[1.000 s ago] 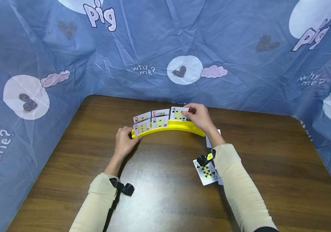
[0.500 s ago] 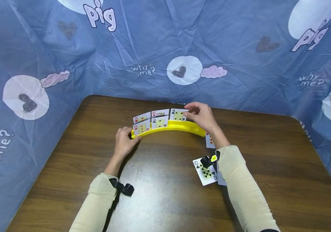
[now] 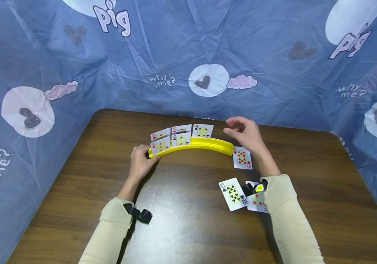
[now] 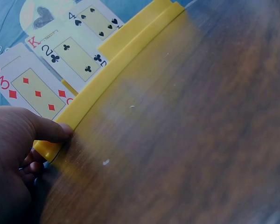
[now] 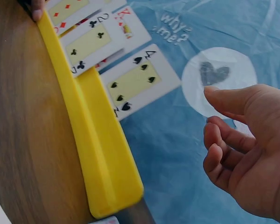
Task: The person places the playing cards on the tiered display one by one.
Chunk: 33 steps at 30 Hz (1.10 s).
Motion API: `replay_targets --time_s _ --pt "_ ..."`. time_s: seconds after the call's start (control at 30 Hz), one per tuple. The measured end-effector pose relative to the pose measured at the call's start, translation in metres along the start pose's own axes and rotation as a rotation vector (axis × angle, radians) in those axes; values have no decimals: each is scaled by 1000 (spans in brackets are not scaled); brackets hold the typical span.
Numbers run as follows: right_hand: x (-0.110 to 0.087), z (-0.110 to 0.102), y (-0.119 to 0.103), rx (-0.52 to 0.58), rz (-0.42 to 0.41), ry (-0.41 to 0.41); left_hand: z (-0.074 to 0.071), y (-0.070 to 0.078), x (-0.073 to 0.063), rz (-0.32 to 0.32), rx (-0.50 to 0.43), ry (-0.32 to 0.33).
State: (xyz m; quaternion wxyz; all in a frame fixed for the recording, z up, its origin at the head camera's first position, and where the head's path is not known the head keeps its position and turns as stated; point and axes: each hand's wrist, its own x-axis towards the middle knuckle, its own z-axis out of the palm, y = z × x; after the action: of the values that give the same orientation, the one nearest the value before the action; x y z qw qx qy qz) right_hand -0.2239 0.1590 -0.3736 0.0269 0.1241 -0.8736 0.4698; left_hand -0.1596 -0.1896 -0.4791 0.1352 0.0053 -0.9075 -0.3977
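As the head view shows, the yellow holder [image 3: 209,143] stands near the desk's [image 3: 182,223] far edge. Left wrist: the left hand [image 4: 14,149] pinches its end, best firmly, since a nudge could tip the cards [image 4: 73,58]. Right wrist: the right hand [image 5: 261,149], loosely curled, grips nothing.

a brown wood-grain table [image 3: 182,190] has rounded far corners. a creased blue fabric backdrop [image 3: 165,44] hangs beyond its far edge and along both sides. prints: white circles [image 3: 217,75], dark hearts [image 3: 203,83], pink clouds [image 3: 242,81], "why me?" lettering [image 3: 161,80].
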Motion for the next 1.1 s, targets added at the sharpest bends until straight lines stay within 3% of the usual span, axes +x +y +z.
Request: replay_targets --time_s 0.6,1.1 --pt "-46 -37 18 -76 89 84 -1 2 0 8 17 1" --pt "-86 -46 47 -131 114 76 -2 2 -1 -23 -10 -19"
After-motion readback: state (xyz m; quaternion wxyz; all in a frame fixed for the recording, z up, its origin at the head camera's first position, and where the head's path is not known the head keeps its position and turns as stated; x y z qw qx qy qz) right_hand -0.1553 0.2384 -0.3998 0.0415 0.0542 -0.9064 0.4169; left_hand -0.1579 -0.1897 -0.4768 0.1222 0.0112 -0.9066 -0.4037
